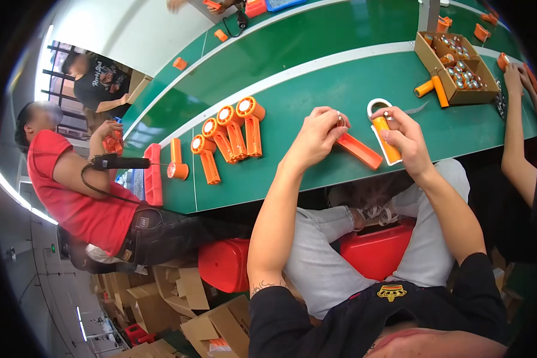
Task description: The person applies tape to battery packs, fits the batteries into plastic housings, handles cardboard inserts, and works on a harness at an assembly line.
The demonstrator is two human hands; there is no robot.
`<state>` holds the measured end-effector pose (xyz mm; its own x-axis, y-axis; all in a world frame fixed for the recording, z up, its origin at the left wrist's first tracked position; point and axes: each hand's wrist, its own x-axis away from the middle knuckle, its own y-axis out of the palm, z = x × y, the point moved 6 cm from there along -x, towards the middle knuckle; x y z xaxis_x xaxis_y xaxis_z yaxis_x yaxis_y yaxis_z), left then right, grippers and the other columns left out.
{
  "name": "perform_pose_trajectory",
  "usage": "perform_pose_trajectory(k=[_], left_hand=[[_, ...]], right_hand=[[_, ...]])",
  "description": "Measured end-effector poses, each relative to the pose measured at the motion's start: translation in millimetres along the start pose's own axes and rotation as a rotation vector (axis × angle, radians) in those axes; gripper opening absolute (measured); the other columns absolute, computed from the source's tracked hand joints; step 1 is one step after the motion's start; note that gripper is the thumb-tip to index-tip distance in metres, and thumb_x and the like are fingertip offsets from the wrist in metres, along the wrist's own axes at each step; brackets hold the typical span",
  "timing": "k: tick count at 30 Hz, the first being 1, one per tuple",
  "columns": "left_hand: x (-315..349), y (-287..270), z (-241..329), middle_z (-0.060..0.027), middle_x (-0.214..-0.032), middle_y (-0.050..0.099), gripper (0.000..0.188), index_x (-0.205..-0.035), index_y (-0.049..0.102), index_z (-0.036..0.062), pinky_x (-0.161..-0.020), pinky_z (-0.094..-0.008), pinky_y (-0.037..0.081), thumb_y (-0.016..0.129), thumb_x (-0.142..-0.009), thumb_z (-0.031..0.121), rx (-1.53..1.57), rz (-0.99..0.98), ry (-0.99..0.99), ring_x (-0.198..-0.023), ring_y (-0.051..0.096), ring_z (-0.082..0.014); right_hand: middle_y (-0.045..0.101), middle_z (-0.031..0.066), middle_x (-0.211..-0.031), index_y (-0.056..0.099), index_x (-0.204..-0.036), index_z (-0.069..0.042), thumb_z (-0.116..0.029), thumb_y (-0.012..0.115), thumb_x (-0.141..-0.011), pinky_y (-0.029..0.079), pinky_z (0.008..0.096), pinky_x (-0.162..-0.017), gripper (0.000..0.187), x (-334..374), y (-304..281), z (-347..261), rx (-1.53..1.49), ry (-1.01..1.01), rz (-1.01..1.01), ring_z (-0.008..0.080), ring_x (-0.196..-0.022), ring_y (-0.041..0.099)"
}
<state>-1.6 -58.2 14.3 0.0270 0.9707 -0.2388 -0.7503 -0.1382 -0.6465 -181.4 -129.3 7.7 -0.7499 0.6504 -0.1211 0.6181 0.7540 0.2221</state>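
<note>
My left hand [320, 136] is closed round the near end of an open orange-red handle shell [360, 151], a long trough slanting down to the right. My right hand [407, 136] grips an orange cylindrical battery [380, 126] between thumb and fingers, held upright just right of the shell. A white ring-shaped piece [371, 107] shows behind that battery, and a white edge runs down beside it; whether they are one piece I cannot tell. To the left, several orange handheld fans [235, 138] lie in a row on the green table [304, 173].
A divided cardboard box [459, 95] of batteries stands at the right, two orange batteries [439, 91] beside it. Another orange fan [176, 160] and a red tray [153, 174] lie left. A person in red [80, 197] works at left; another's arms [513, 125] reach in at right.
</note>
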Motion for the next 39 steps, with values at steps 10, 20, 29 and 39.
perform_pose_trajectory(k=[10, 20, 29, 39], left_hand=[[-5, 0, -5, -0.0093, -0.093, 0.064, 0.012, -0.093, 0.065, 0.0021, -0.085, -0.0364, 0.047, 0.059, -0.092, 0.012, 0.101, 0.012, -0.069, -0.096, 0.056, -0.0258], [-2, -3, -2, -0.0122, -0.095, 0.066, 0.016, -0.096, 0.065, 0.0016, -0.09, -0.0401, 0.046, 0.059, -0.092, 0.016, 0.097, 0.013, -0.083, -0.105, 0.055, -0.0309], [-5, -4, -3, -0.0114, -0.091, 0.064, 0.017, -0.095, 0.065, 0.0023, -0.085, -0.0375, 0.047, 0.059, -0.092, 0.018, 0.096, -0.005, -0.063, -0.097, 0.056, -0.0269], [-7, -2, -2, -0.0082, -0.097, 0.064, 0.014, -0.09, 0.062, 0.0029, -0.083, -0.0363, 0.045, 0.059, -0.091, 0.017, 0.011, -0.013, 0.0, -0.093, 0.053, -0.0247]], right_hand=[[0.061, 0.004, -0.085, 0.054, -0.119, 0.0, -0.01, 0.063, -0.091, 0.046, 0.0224, -0.066, 0.031, 2, 18, 2, 0.252, -0.125, 0.051, 0.006, -0.074, 0.055], [0.063, 0.0106, -0.078, 0.058, -0.115, -0.006, -0.014, 0.068, -0.088, 0.048, 0.033, -0.06, 0.03, 6, 40, -12, 0.664, -0.374, -0.014, 0.0225, -0.066, 0.062], [0.065, 0.0138, -0.093, 0.058, -0.109, -0.003, -0.008, 0.068, -0.084, 0.052, 0.0399, -0.069, 0.027, 14, 57, -14, 0.92, -0.604, -0.139, 0.0338, -0.08, 0.065], [0.062, 0.011, -0.079, 0.058, -0.101, -0.011, -0.022, 0.055, -0.095, 0.051, 0.0457, -0.058, 0.013, -13, 59, 21, 1.277, -0.358, -0.298, 0.0338, -0.071, 0.065]])
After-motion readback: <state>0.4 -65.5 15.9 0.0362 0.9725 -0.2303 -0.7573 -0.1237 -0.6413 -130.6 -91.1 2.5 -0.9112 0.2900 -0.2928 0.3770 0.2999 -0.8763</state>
